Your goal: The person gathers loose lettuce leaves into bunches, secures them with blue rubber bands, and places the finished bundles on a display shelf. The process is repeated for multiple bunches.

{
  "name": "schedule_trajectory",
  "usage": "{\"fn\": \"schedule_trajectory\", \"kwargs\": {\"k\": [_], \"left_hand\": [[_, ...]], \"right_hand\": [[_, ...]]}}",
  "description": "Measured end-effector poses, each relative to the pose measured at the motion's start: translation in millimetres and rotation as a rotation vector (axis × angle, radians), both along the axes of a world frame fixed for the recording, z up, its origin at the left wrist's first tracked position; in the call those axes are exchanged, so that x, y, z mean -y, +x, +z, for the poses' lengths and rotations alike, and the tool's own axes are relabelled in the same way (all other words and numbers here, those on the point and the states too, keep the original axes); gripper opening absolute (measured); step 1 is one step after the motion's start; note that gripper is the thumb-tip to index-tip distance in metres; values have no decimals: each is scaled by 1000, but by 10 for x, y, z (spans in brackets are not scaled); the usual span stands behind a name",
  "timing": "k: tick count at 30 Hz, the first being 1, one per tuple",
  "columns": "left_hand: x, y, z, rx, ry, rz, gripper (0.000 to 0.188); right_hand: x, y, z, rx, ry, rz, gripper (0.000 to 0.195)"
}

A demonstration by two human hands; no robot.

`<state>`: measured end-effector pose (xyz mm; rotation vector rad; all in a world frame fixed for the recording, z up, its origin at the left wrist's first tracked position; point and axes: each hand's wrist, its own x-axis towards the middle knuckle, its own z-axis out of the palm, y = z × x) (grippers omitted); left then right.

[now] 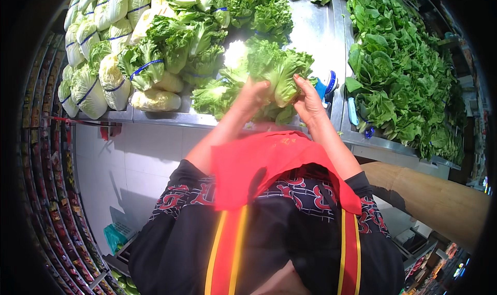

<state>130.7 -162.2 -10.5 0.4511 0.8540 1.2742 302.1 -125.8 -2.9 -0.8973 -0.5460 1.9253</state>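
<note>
Between my two hands is a head of green leaf lettuce (285,75), its pale base turned towards me. My left hand (254,91) grips its left side, thumb on the leaves. On the other side my right hand (308,97) holds it with the thumb on top; the other fingers are partly hidden. More loose lettuce (215,97) lies under and left of my hands on the metal counter (186,118). A roll of blue tape (331,81) on a blue dispenser stands just right of my right hand.
Napa cabbages (89,89) with blue bands are stacked at the left, beside banded lettuce bunches (145,64). Leafy greens (384,70) fill the right-hand counter, where a light-blue handled tool (352,111) lies. A large tan cylinder (431,198) is at my right, and packed shelves (42,159) stand far left.
</note>
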Motion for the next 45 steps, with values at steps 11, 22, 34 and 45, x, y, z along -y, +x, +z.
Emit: {"fn": "schedule_trajectory", "kwargs": {"k": [11, 22, 34, 45], "left_hand": [[-95, 89, -149, -181, -6, -151, 59], [-41, 189, -397, -81, -46, -98, 51], [153, -235, -436, 561, -282, -7, 65], [111, -185, -488, 555, -314, -179, 60]], "right_hand": [[-188, -52, -463, 14, -203, -128, 30], [-42, -143, -250, 298, -85, -64, 92], [780, 1366, -436, 1723, 912, 20, 31], [819, 1175, -658, 1798, 1024, -14, 22]]}}
